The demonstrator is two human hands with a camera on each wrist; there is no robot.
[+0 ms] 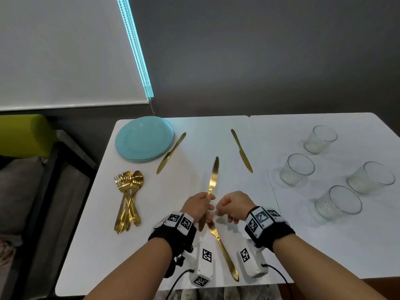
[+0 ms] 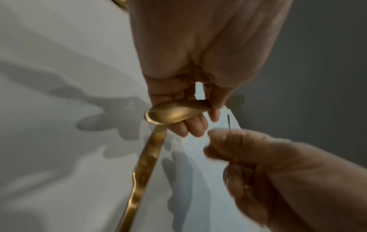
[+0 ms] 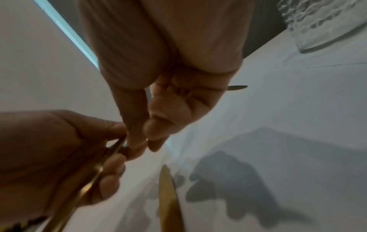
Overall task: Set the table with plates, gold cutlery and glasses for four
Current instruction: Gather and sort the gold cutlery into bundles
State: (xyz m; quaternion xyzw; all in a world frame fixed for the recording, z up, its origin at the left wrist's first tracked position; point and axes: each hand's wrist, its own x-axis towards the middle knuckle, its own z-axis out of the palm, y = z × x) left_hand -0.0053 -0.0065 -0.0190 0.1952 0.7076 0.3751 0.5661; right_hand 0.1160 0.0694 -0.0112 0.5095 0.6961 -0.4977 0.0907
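My left hand [image 1: 198,205] grips the handle of a gold knife [image 1: 213,180] and holds it above the white table [image 1: 121,260], blade pointing away. The handle end [image 2: 170,114] shows under the curled fingers [image 2: 196,127]. My right hand [image 1: 230,204] is curled right beside it. Its thumb tip [image 3: 137,146] is at the held knife [image 3: 99,169], with nothing between thumb and forefinger. A second gold knife [image 1: 224,252] lies flat between my wrists, near the front edge. Two more knives [image 1: 171,153] [image 1: 241,150] lie farther back.
A stack of teal plates [image 1: 144,139] sits at the back left. Below it lies a pile of gold forks and spoons [image 1: 128,198]. Several clear glasses [image 1: 297,169] stand on the right half of the table. A green seat [image 1: 23,135] is off to the left.
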